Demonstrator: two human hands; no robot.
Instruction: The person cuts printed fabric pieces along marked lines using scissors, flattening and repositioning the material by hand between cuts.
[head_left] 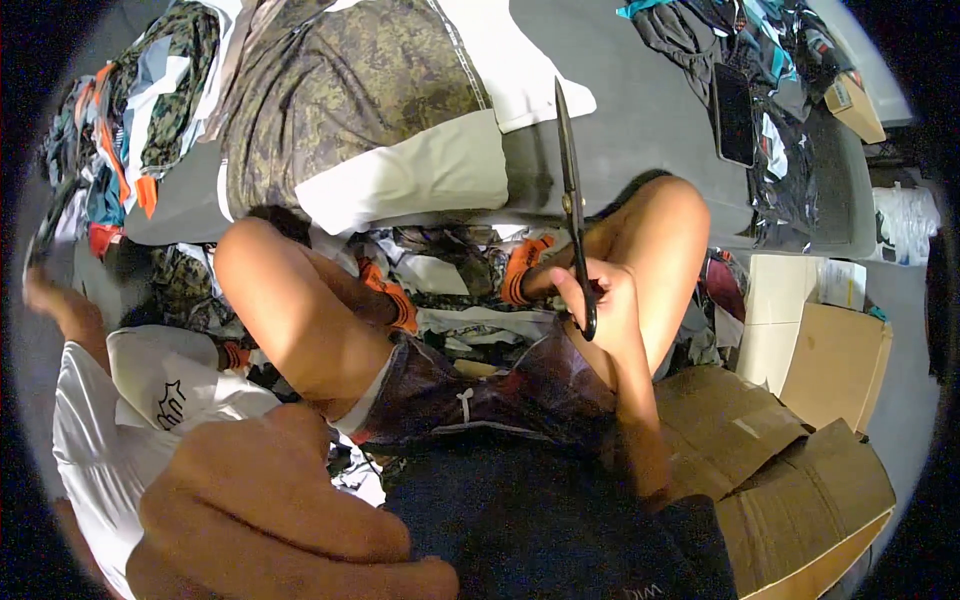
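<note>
My right hand [607,298] is closed around the black handle of a pair of long scissors [570,165] beside my bent right knee. The blades look closed together and point away from me, over the grey surface [625,100]. My left hand [270,505] looms large at the lower left, very near the camera. Its fingers are bent and pressed together; whatever they may hold is hidden. Beyond my knees, a camouflage cloth [350,85] with white edging [420,175] lies on the grey surface, touched by neither hand.
At far left, a person in a white shirt [90,440] sits with an arm stretched forward. Cloth scraps [185,95] pile at the back left. A dark phone [733,113] lies right, near black scraps [785,190]. Cardboard boxes [830,365] stand at my right. Fabric scraps [440,275] fill the space between my legs.
</note>
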